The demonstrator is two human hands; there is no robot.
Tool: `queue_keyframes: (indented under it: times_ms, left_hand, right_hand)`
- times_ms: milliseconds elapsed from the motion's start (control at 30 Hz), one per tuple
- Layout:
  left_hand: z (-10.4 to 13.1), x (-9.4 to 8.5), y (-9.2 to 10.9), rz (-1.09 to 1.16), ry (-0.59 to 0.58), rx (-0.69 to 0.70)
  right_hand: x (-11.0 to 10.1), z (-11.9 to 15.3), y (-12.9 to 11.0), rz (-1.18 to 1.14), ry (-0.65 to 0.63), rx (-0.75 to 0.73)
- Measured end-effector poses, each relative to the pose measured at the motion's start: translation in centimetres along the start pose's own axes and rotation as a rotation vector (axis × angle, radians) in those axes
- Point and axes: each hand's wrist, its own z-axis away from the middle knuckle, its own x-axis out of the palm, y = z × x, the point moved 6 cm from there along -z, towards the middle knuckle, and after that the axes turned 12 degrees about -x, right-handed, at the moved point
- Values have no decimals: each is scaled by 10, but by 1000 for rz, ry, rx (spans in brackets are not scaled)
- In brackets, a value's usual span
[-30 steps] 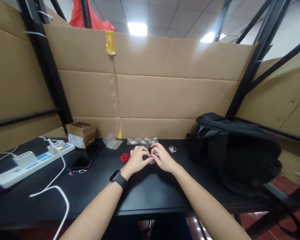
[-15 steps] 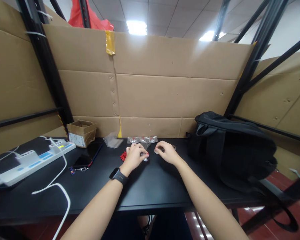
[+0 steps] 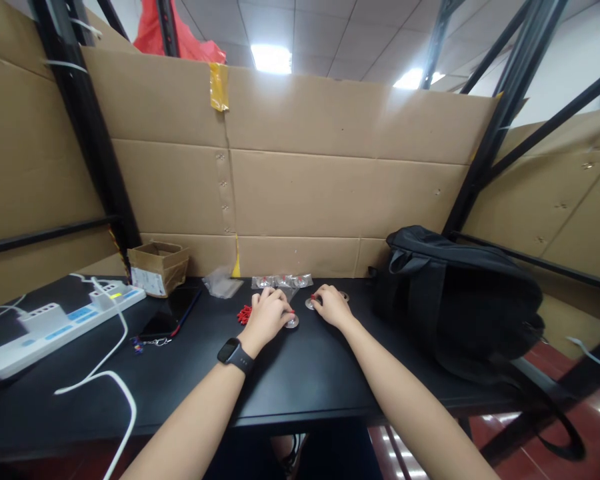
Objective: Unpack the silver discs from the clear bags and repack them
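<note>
My left hand point(image 3: 269, 316), with a dark smartwatch point(image 3: 235, 355) on its wrist, is closed in a pinch at a small red piece over a clear round disc point(image 3: 292, 323) on the black table. To its right, my right hand point(image 3: 333, 307) pinches at another small red piece above a second clear disc point(image 3: 309, 304). Part of a further round disc point(image 3: 345, 295) shows behind my right hand. Beside my left hand lies a small pile of red pieces point(image 3: 243, 315). Clear packets point(image 3: 281, 281) with red bits inside lie in a row beyond the hands.
A clear plastic bag point(image 3: 223, 283) and a small cardboard box point(image 3: 159, 268) stand at the back left. Nearer are a phone point(image 3: 170, 315) and a white power strip point(image 3: 60, 333) with cables. A black backpack point(image 3: 460, 307) fills the right side. Cardboard panels point(image 3: 300, 180) wall the table.
My left fingers have drawn back slightly, so more of the clear disc under them shows. My right fingers stay at their disc. The whole view has shifted slightly.
</note>
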Motion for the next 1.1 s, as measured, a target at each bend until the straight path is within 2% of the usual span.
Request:
queue_keyframes:
  times_ms: [367,533,733,833,900,967,1100]
  left_hand:
    - [2,0,-1,-19,-72,11]
    - [2,1,-3,2,-98,3]
    - [-2,-9,-1,71,17,-12]
    - [-4,-19,-2,108,99,-46]
    - [-5,-24,-5,152,141,-93]
    - [-7,-27,-12,233,168,-158]
    - [-14,-19,-28,608,173,-271]
  right_hand:
    - [-7,0,-9,23,-43,-19]
    - [-16,5,-16,-140,57,-85]
    - [-38,7,-35,-389,294,-182]
    - [-36,8,-40,-351,246,-220]
    - [-31,9,-36,-288,183,-218]
    - [-29,10,-27,-277,178,-177]
    - [-39,8,-23,-481,331,-102]
